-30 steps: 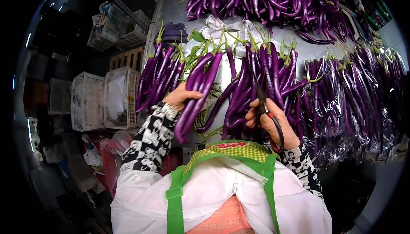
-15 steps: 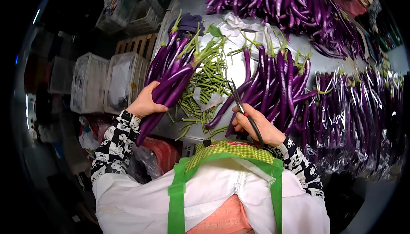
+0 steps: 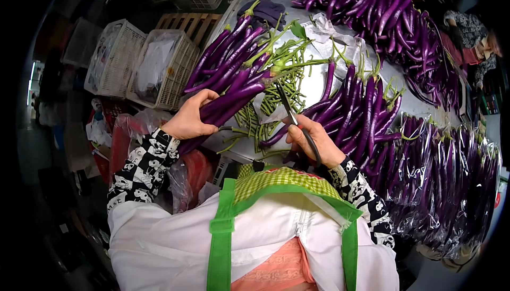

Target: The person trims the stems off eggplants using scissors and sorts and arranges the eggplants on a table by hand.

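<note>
My left hand is wrapped round the lower part of some long purple eggplants, whose green stems point up and right. In my right hand is a pair of scissors with dark handles. The blades point up towards the stem end of the held eggplants; whether they touch a stem I cannot tell. More eggplants lie just beyond the held ones. Cut green stems are heaped on the metal table behind the scissors. Right of my right hand lies another pile of eggplants.
A large eggplant heap covers the table's far side. Eggplants in clear plastic bags lie at the right. Left of the table stand white plastic crates and a wooden pallet. Another person's arm shows at far right.
My view has shifted, so the table appears turned. The held eggplants' stem end and the scissor blades have come close together. Both hands keep their grip.
</note>
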### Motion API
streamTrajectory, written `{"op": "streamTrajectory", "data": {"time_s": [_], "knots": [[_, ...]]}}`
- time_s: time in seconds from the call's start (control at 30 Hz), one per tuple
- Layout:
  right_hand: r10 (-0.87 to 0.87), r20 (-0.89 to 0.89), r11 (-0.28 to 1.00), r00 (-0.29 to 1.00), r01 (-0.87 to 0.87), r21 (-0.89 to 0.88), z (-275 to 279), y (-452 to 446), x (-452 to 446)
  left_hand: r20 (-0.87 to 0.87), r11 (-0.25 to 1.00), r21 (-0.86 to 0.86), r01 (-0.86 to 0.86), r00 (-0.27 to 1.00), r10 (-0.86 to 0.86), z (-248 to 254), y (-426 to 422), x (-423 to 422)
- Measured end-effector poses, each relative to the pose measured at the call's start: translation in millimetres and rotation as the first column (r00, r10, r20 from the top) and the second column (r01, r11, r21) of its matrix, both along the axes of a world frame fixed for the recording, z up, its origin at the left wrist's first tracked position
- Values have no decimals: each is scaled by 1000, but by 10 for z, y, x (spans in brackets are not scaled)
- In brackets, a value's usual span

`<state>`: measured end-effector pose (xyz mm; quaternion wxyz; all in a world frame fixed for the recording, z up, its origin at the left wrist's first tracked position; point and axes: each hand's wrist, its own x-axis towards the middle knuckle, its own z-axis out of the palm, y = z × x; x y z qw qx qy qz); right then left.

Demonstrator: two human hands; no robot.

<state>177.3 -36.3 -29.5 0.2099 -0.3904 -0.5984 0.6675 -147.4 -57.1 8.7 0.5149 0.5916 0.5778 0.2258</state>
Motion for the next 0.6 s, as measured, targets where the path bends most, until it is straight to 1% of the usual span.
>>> {"op": "streamTrajectory", "data": {"time_s": [0.07,0.13,0.2,0.33,0.4,0.43,0.47,0.5,0.53,0.57,0.6], "knots": [[8,3,1000,1000,-8,14,-40,7,6,3,999,43,-3,1000,3,-20,-24,-15],[25,48,998,999,-28,56,-95,1,25,7,998,65,-8,1000,7,-30,-35,-20],[38,61,997,997,-42,57,-81,-5,39,-4,999,-20,-39,999,39,-4,-42,-48],[37,48,999,998,-38,16,-6,-10,0,-7,999,-24,-48,999,48,-44,-63,-62],[53,43,998,998,-52,-18,4,1,-21,9,999,-44,23,1000,-23,-27,-69,-45],[26,53,999,998,-25,-20,93,-3,-39,27,994,73,75,997,-77,-136,-65,-85],[17,32,999,999,-15,-52,79,-34,-26,-27,966,241,91,996,-87,-312,-114,-109],[-74,54,993,996,79,-84,173,-99,-78,6,949,306,76,997,-82,-393,-134,-116],[-52,57,993,997,58,-101,158,-124,-59,-89,938,339,68,995,-40,-382,-171,-68],[-30,60,992,998,37,-118,137,-137,-40,-224,942,331,54,974,23,-218,-237,11],[-74,76,996,994,78,-51,-75,-163,54,-312,957,291,24,947,71,-142,-266,117]]}}
